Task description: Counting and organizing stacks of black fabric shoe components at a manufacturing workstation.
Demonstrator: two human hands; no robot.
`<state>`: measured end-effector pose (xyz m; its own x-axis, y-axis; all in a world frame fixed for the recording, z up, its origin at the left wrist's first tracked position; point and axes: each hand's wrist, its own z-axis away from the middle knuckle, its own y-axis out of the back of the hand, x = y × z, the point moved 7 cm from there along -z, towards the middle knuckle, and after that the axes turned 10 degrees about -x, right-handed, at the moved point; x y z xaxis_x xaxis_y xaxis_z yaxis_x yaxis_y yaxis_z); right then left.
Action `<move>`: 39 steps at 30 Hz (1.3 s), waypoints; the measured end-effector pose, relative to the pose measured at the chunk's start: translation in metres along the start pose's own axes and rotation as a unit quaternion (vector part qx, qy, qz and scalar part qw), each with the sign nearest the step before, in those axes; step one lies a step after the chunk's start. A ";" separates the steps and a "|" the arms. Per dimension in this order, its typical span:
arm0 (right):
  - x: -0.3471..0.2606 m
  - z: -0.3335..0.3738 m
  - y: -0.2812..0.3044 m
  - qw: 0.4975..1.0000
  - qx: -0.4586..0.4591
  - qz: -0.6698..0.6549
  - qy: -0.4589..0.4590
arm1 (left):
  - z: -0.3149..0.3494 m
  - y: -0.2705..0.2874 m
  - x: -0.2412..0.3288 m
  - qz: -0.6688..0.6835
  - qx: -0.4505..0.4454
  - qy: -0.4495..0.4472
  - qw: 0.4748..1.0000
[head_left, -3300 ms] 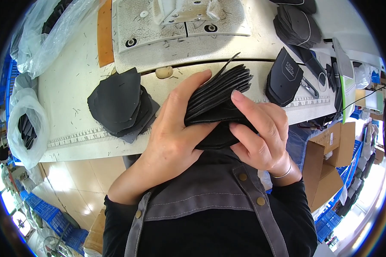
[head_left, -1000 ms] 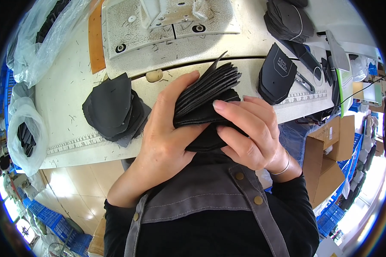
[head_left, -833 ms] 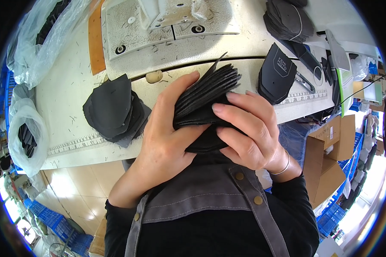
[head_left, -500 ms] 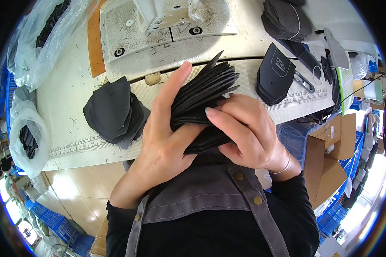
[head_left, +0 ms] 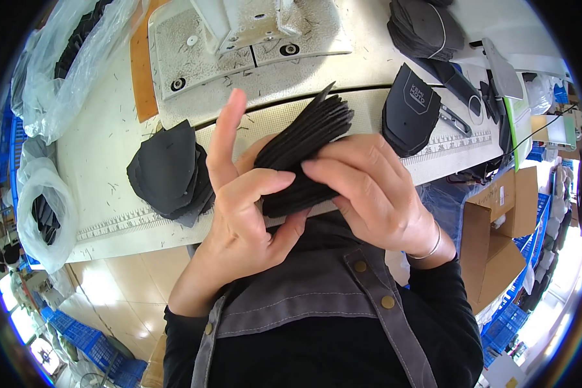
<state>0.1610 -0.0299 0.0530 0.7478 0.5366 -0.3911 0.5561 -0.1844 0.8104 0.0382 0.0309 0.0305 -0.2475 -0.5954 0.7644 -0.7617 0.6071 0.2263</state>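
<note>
A thick stack of thin black fabric pieces is held between my two hands above the table's front edge. Its far ends fan out in layers. My left hand grips the stack's left side, thumb below and a finger across the top, with the index finger pointing up and away. My right hand pinches the right side, fingertips pressed on the layers. To the left lies a loose pile of dark cut pieces. On the right rests a stack of black shaped panels with a pale print.
A white sewing machine base stands at the back. Small scissors-like snips lie beside the printed panels. A banded dark stack sits at the far right. Plastic bags hang on the left; an open cardboard box stands right.
My left hand has shifted its hold: its index finger has swung left off the stack, and another finger now lies across the top. The stack's layers sit closer together.
</note>
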 end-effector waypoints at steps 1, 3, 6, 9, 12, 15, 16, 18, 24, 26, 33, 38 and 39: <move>-0.001 0.001 0.001 1.000 0.000 0.000 -0.002 | -0.002 0.002 0.002 0.001 -0.001 0.000 1.000; -0.004 0.002 0.002 1.000 -0.006 0.026 0.002 | -0.006 -0.007 0.002 -0.123 -0.114 0.073 0.983; -0.008 0.005 0.002 0.998 -0.001 0.062 0.010 | -0.006 -0.006 0.004 -0.177 -0.122 0.083 0.973; -0.006 0.007 0.005 1.000 0.008 0.026 -0.013 | -0.005 -0.006 0.004 -0.189 -0.127 0.091 0.969; -0.004 0.015 0.016 0.999 0.036 -0.034 -0.012 | -0.006 -0.006 0.002 -0.175 -0.128 0.102 0.971; 0.003 0.012 0.026 0.997 0.069 0.034 -0.010 | -0.005 -0.007 0.002 -0.171 -0.139 0.110 0.969; 0.004 0.008 0.028 0.996 0.077 0.043 -0.022 | -0.005 -0.007 0.002 -0.173 -0.141 0.113 0.968; 0.006 0.004 0.028 0.996 0.065 0.061 -0.024 | -0.004 -0.008 0.002 -0.166 -0.137 0.115 0.970; 0.006 -0.008 0.031 0.996 0.035 0.067 -0.048 | -0.002 -0.008 0.000 -0.160 -0.141 0.112 0.971; 0.006 -0.013 0.031 0.996 0.019 0.071 -0.059 | -0.002 -0.008 0.000 -0.161 -0.138 0.112 0.971; 0.006 -0.010 0.032 0.996 0.001 0.024 -0.089 | -0.001 -0.007 -0.001 -0.161 -0.159 0.125 0.966; 0.001 -0.007 0.034 0.993 0.023 0.080 -0.084 | -0.003 -0.009 -0.001 -0.194 -0.183 0.108 0.958; 0.001 -0.007 0.034 0.993 0.022 0.081 -0.085 | -0.004 -0.009 -0.001 -0.192 -0.182 0.111 0.958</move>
<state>0.1782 -0.0292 0.0831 0.8767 0.3509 -0.3290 0.4367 -0.2938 0.8503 0.0475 0.0284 0.0304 0.1735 -0.7099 0.6826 -0.5025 0.5323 0.6812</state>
